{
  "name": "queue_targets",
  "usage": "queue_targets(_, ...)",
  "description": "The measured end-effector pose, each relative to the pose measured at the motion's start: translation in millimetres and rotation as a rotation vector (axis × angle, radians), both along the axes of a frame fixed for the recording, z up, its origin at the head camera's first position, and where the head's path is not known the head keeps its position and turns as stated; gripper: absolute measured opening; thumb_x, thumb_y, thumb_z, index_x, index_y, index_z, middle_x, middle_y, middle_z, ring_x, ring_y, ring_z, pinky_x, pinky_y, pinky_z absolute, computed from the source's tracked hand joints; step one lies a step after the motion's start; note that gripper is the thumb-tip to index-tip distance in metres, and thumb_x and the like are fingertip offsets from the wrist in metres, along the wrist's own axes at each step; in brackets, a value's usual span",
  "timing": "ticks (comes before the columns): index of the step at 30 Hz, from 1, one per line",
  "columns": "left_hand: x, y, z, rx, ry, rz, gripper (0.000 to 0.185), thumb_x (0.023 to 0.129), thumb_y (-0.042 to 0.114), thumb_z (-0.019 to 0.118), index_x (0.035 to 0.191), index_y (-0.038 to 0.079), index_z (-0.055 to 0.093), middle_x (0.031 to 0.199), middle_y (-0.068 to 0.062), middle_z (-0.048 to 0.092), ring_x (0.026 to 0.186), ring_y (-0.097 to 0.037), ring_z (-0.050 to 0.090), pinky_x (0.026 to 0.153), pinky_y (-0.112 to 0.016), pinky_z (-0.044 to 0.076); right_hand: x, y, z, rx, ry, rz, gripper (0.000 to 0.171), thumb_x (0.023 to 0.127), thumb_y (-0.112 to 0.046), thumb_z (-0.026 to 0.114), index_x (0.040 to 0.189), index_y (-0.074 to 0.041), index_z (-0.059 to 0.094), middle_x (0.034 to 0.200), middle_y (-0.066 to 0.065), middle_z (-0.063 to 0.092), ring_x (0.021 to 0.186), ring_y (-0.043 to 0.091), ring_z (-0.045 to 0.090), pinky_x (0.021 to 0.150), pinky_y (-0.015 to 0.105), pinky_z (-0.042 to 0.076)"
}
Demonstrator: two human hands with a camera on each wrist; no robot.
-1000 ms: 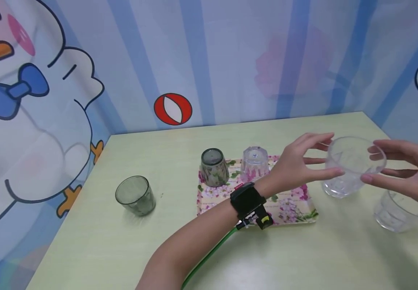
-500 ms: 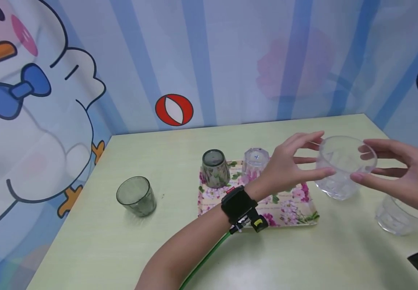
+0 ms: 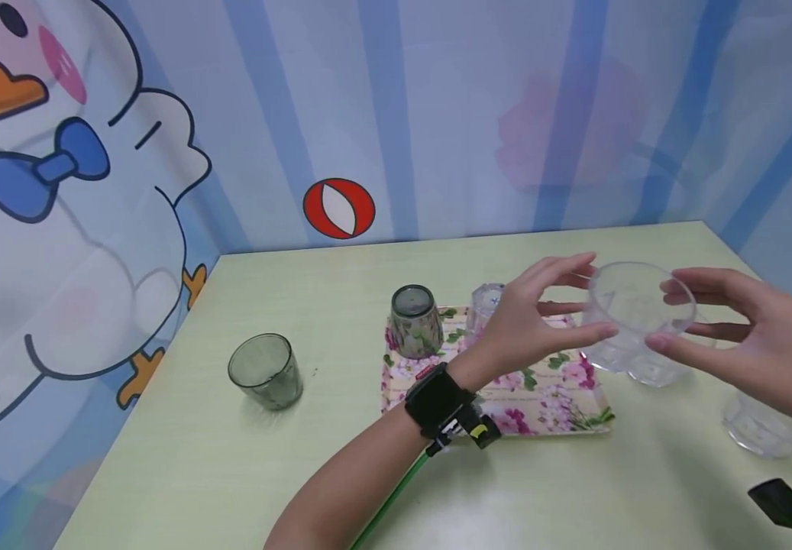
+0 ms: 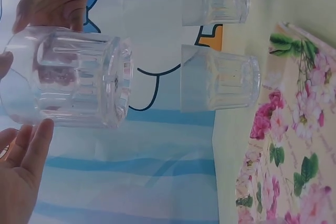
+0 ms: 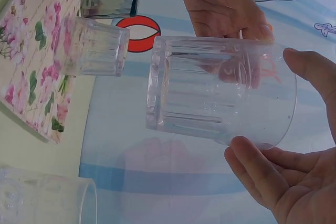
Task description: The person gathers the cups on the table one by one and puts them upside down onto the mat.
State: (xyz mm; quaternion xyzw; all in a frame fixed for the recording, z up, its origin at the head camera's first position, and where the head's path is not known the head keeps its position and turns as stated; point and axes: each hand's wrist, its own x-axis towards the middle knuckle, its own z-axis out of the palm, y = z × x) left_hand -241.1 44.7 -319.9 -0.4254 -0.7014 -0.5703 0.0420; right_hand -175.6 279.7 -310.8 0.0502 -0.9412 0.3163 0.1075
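Both hands hold one clear ribbed glass in the air, upright, over the right edge of the floral tray. My left hand pinches its left rim between thumb and fingers. My right hand grips the right rim the same way. The right wrist view shows this glass empty, with right fingers under it. On the tray stand an upturned dark glass and an upturned clear glass, partly hidden by my left hand.
A dark glass stands upright on the green table left of the tray. Two more clear glasses stand right of the tray. Cartoon-printed walls close the table's back and left sides.
Both hands have carried the clear glass a little to the left, from beside the tray to over its right edge. The grip is unchanged.
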Motion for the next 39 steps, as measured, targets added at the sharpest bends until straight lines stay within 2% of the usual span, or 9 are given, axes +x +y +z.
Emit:
queue_targets(1, -0.1, -1.8, -0.4, 0.005, -0.006, 0.004, 0.076, 0.078, 0.005, 0.077, 0.144, 0.006, 0.040, 0.128, -0.014, 0.054, 0.118, -0.016, 0.059, 0.090, -0.013, 0.053, 2.5, -6.5, 4.8, 0.006, 0.009, -0.003, 0.081, 0.082, -0.047, 0.070, 0.149, -0.030, 0.029, 0.139, 0.018, 0.046, 0.123, 0.032, 0.046, 0.087, 0.028, 0.055)
queue_targets(3, -0.3, -5.8, -1.6, 0.023, -0.025, 0.005, 0.075, 0.078, 0.003, 0.076, 0.144, 0.006, 0.040, 0.129, -0.014, 0.053, 0.119, -0.017, 0.058, 0.090, -0.014, 0.054, 4.6, -16.1, 12.1, -0.016, 0.015, 0.011, 0.078, 0.083, -0.042, 0.071, 0.149, -0.024, 0.032, 0.139, 0.020, 0.047, 0.121, 0.032, 0.047, 0.089, 0.039, 0.055)
queue_targets(5, -0.8, -9.6, -2.3, 0.026, -0.025, 0.015, 0.074, 0.079, 0.003, 0.076, 0.144, 0.006, 0.040, 0.129, -0.014, 0.053, 0.120, -0.017, 0.058, 0.091, -0.015, 0.054, 2.7, -19.6, 11.5, -0.014, 0.037, 0.019, 0.076, 0.084, -0.041, 0.071, 0.148, -0.026, 0.033, 0.139, 0.018, 0.048, 0.119, 0.027, 0.048, 0.085, 0.022, 0.055)
queue_targets(8, -1.5, -15.5, -1.8, 0.035, -0.030, 0.025, 0.075, 0.078, 0.003, 0.076, 0.144, 0.006, 0.040, 0.129, -0.014, 0.053, 0.121, -0.019, 0.057, 0.090, -0.016, 0.054, 1.2, -26.0, 14.3, -0.034, 0.061, 0.042, 0.074, 0.083, -0.037, 0.072, 0.147, -0.024, 0.036, 0.139, 0.017, 0.049, 0.117, 0.021, 0.049, 0.083, 0.018, 0.055)
queue_targets(13, -2.6, -26.0, 0.3, 0.012, -0.025, 0.061, 0.075, 0.080, 0.005, 0.075, 0.145, 0.008, 0.038, 0.130, -0.013, 0.053, 0.122, -0.019, 0.056, 0.090, -0.016, 0.054, -2.8, -37.5, 20.3, -0.074, 0.096, 0.076, 0.072, 0.080, -0.031, 0.077, 0.143, -0.022, 0.044, 0.137, 0.016, 0.053, 0.107, 0.005, 0.051, 0.072, -0.011, 0.035)
queue_targets(25, -5.1, -53.4, 6.4, 0.017, -0.056, 0.123, 0.077, 0.079, 0.005, 0.076, 0.146, 0.011, 0.038, 0.130, -0.015, 0.053, 0.122, -0.021, 0.056, 0.093, -0.019, 0.054, -17.6, -59.9, 27.9, -0.112, 0.132, 0.200, 0.070, 0.079, -0.024, 0.078, 0.141, -0.017, 0.046, 0.134, 0.017, 0.056, 0.106, -0.007, 0.052, 0.076, -0.010, 0.036)
queue_targets(30, -7.6, -66.1, 8.0, 0.027, -0.066, 0.142, 0.076, 0.079, 0.003, 0.075, 0.146, 0.010, 0.039, 0.130, -0.015, 0.052, 0.122, -0.023, 0.055, 0.094, -0.019, 0.054, -24.5, -69.3, 30.3, -0.138, 0.125, 0.250, 0.069, 0.080, -0.023, 0.078, 0.141, -0.017, 0.046, 0.133, 0.015, 0.057, 0.101, -0.025, 0.043, 0.077, -0.008, 0.039)
queue_targets(34, -11.0, -74.4, 8.2, 0.003, -0.080, 0.166, 0.077, 0.080, 0.005, 0.075, 0.147, 0.012, 0.037, 0.132, -0.013, 0.053, 0.123, -0.022, 0.054, 0.094, -0.020, 0.054, -28.2, -76.9, 31.8, -0.153, 0.106, 0.264, 0.068, 0.080, -0.023, 0.078, 0.141, -0.019, 0.047, 0.134, 0.013, 0.057, 0.101, -0.024, 0.045, 0.078, -0.006, 0.041)
queue_targets(39, -12.8, -84.3, 8.4, -0.006, -0.073, 0.204, 0.075, 0.081, 0.007, 0.075, 0.147, 0.015, 0.038, 0.132, -0.012, 0.054, 0.122, -0.020, 0.056, 0.092, -0.021, 0.055, -32.1, -88.9, 34.2, -0.155, 0.061, 0.237, 0.068, 0.080, -0.028, 0.078, 0.140, -0.022, 0.047, 0.136, 0.008, 0.056, 0.111, 0.008, 0.059, 0.077, -0.006, 0.041)
